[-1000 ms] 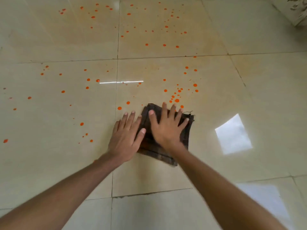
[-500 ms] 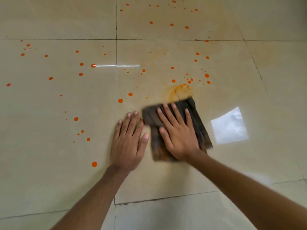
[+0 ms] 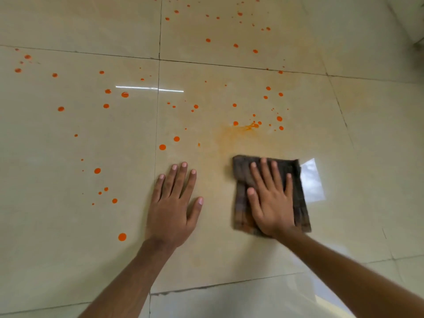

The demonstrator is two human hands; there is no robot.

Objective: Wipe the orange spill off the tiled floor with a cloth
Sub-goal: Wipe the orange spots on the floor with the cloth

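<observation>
A folded dark brown cloth (image 3: 298, 180) lies flat on the beige tiled floor (image 3: 68, 237). My right hand (image 3: 269, 200) presses on it with straight, spread fingers. My left hand (image 3: 175, 203) rests flat on the bare tile a little to the left of the cloth, apart from it. An orange smear (image 3: 241, 130) fades across the tile just beyond the cloth. Round orange drops (image 3: 162, 147) are scattered over the tiles ahead and to the left, with one larger drop (image 3: 122, 236) beside my left wrist.
Dark grout lines (image 3: 158, 111) cross the glossy floor. A bright window reflection (image 3: 313, 182) shines right of the cloth, and a thin light streak (image 3: 149, 88) lies farther off. A pale object's edge (image 3: 418, 40) shows at the top right corner.
My right hand has slid the cloth forward over a cluster of drops, then back and to the right, leaving an orange smear. The left hand stayed flat on the tile.
</observation>
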